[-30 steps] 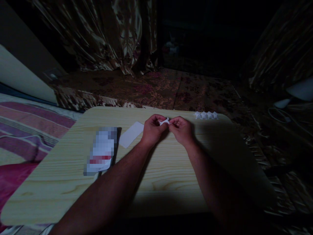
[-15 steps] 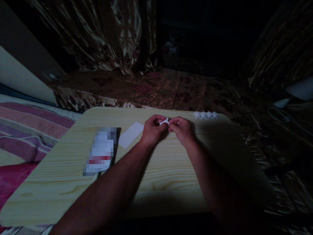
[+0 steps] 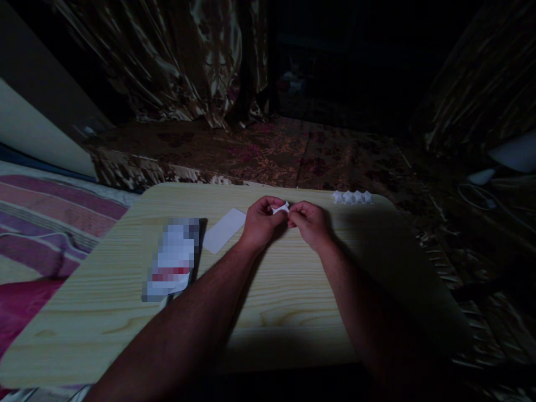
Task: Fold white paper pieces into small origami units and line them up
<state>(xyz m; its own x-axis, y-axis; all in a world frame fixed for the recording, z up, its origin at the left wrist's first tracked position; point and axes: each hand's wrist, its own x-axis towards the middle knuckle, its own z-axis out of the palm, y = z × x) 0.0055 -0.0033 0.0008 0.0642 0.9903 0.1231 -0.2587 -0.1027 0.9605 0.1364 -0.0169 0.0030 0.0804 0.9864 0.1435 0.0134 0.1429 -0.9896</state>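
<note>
Head view: the small white folded piece [image 3: 280, 209] sits between two bare hands, near the middle of the table's [image 3: 285, 304] far edge; whether it touches the tabletop is hidden by the fingers; the left hand [image 3: 260, 224] has thumb and fingers closed on its left part, and the right hand [image 3: 310, 224] has its fingertips drawn together at its right end, apparently pinching it there. It looks like paper, so I would judge it very light, dry rather than slippery, crisp at the folds yet soft enough to crush; its points probably dent or bend first; the kindest hold would be a light fingertip pinch on the edges, with no squeeze across the middle. A row of four white stars [image 3: 353, 197] stands along the far edge, close to the far right corner; a white sheet [image 3: 225, 230] lies flat left of the left hand, and a blurred packet [image 3: 172, 259] rests beyond it, towards the left edge.
</note>
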